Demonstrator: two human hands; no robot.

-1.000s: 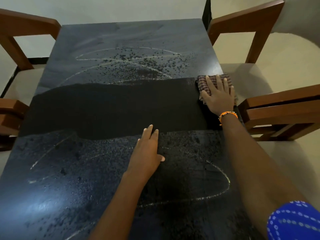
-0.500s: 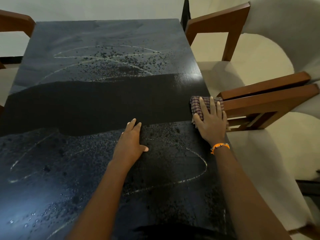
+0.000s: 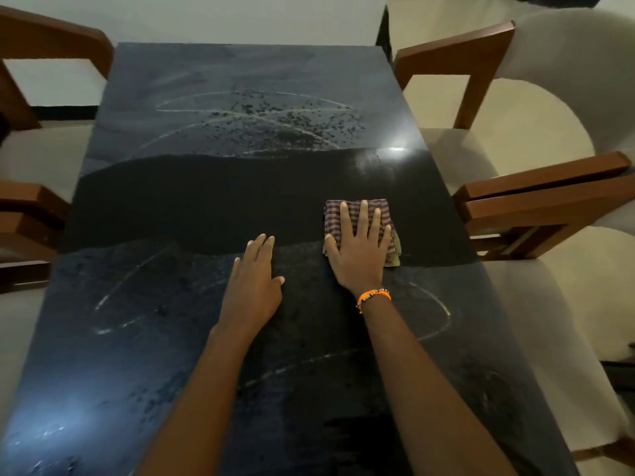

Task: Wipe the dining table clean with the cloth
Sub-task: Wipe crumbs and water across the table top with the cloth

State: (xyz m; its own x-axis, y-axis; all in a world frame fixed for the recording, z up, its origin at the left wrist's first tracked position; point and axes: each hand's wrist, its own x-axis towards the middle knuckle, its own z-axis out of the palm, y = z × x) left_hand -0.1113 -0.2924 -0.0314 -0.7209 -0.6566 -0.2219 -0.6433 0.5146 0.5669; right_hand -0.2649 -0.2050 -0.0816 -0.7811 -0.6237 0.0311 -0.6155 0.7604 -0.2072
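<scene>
The dark dining table [image 3: 144, 338] fills the view. A clean black band [image 3: 192, 204] runs across its middle, while dusty film, specks and pale streaks cover the far part [image 3: 268, 118] and the near part. My right hand [image 3: 359, 250], with an orange wristband, presses flat on a folded checked cloth [image 3: 357, 209] at the near edge of the clean band, right of centre. My left hand [image 3: 256, 286] rests flat on the tabletop just left of it, fingers together, holding nothing.
Wooden chairs with pale seats stand along both sides: two on the right [image 3: 536, 201] [image 3: 457, 53] and two on the left [image 3: 31, 214] [image 3: 51, 39]. The table's right edge [image 3: 443, 187] lies close to the right chair's backrest.
My right hand has slid the cloth from the table's right edge toward me and then leftward onto the tabletop. My left hand stays planted on the table.
</scene>
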